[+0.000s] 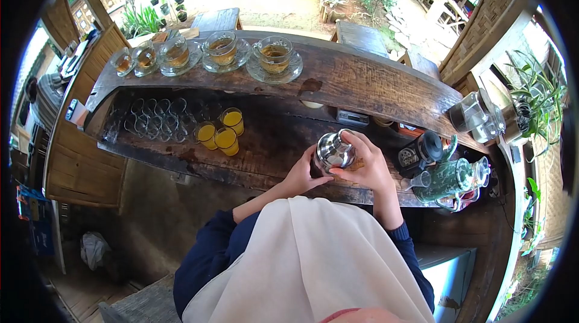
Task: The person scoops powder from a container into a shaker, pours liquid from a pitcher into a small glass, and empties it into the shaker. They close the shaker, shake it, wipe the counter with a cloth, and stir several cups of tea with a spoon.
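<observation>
Clearly, in the head view, both hands share one metal vessel [335, 149], held above the near part of the wooden surface [265, 136], roughly midway between the orange drinks [227, 140] on the left and the press pot [422, 151] on the right. The right hand [373, 169] curls its fingers around the vessel's top and right side, the thumb pressing lower down. The left hand [300, 175] cups the opposite side; its fingers are mostly hidden, so how they close cannot be told. Good handling probably calls for the left palm to bear the body while the right fingers steady the top. Smooth metal could slip, so an even grip, small wrist movements and distance from the glassware on both sides seem wise.
</observation>
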`<action>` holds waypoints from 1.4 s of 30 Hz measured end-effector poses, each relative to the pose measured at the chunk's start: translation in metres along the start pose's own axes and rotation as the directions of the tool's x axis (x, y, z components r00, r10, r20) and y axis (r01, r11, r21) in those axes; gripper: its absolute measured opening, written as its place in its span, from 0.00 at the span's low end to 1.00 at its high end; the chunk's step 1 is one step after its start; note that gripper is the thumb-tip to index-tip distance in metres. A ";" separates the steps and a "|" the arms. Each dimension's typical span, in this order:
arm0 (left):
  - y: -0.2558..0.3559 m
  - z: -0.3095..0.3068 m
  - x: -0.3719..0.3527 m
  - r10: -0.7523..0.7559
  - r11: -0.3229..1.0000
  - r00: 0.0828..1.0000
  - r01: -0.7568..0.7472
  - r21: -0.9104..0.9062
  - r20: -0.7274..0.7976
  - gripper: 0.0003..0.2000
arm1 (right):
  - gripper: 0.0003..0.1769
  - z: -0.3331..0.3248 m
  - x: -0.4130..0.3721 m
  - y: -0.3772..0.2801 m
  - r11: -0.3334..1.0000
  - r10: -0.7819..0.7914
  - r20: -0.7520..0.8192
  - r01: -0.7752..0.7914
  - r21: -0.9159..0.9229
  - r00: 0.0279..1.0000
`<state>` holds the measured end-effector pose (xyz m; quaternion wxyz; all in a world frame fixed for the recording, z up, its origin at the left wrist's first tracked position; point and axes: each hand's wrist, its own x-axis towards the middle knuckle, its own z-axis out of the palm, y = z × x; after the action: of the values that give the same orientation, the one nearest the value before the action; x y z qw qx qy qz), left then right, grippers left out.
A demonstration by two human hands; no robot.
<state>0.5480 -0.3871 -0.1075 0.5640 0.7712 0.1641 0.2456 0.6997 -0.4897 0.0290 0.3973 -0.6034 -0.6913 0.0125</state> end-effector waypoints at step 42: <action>0.066 -0.018 0.069 0.626 0.779 0.775 -0.623 0.063 -0.086 0.23 | 0.19 0.057 -0.005 0.026 0.797 0.328 -0.219 -0.145 0.586 0.919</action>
<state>0.5934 -0.3569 -0.0271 0.4293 0.7769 -0.0685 0.4554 0.6884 -0.4608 -0.0257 0.6545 -0.5375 -0.5040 0.1692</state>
